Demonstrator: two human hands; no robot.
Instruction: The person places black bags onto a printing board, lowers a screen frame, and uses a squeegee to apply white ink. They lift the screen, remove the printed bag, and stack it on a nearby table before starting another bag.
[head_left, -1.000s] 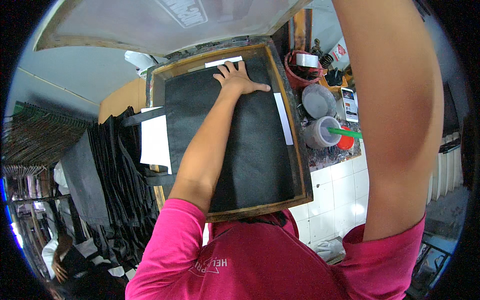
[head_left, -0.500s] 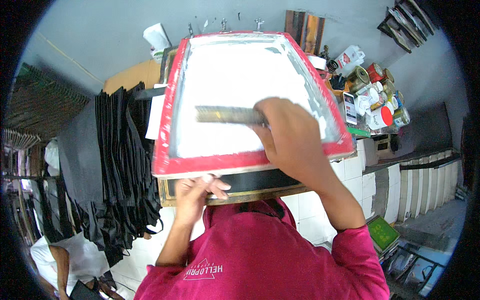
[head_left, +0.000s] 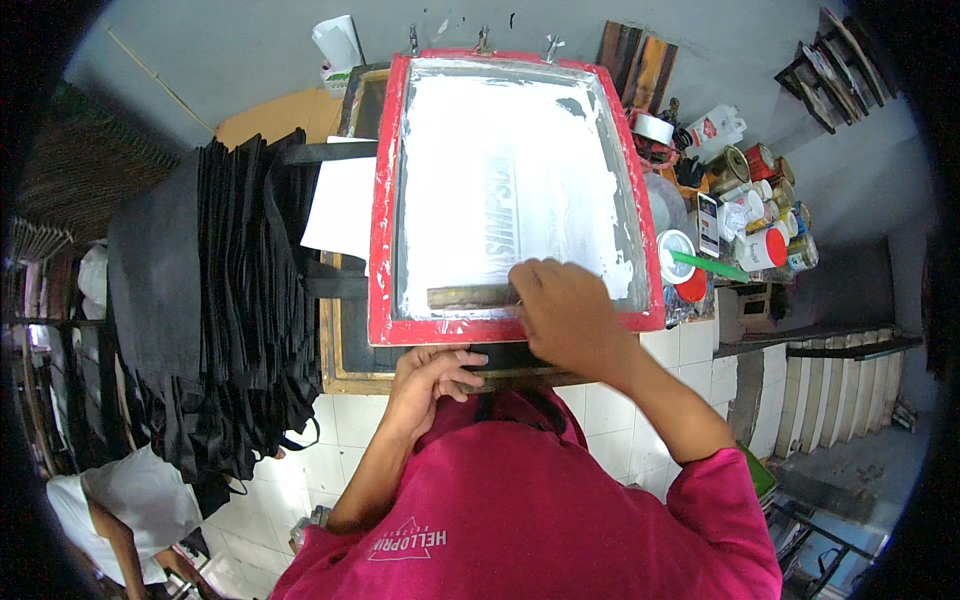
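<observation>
My right hand [head_left: 572,315] is closed on a squeegee [head_left: 465,297], which lies across the near end of the mesh inside a red-edged printing screen [head_left: 381,230]. White ink covers much of the mesh, and greyish mirrored lettering shows through its middle. Just below the screen's near edge is my left hand [head_left: 432,385], its fingers bent and apart, holding nothing I can see. A wooden-edged board [head_left: 345,383] lies under the screen. Black fabric straps [head_left: 335,288] run out from beneath the screen's left side; what lies under the mesh is mostly hidden.
Many black cloth bags [head_left: 235,300] hang at the left. Ink cans and jars [head_left: 728,170], a phone [head_left: 707,222] and a white tub [head_left: 676,256] with a green spatula [head_left: 710,266] stand at the right. Metal clamps [head_left: 484,40] line the far edge. Another person [head_left: 130,510] is at lower left.
The screen's raised near edge has come down. My right hand has drawn the squeegee to the near end, and lettering now shows through the mesh. My left hand has come off the screen's edge.
</observation>
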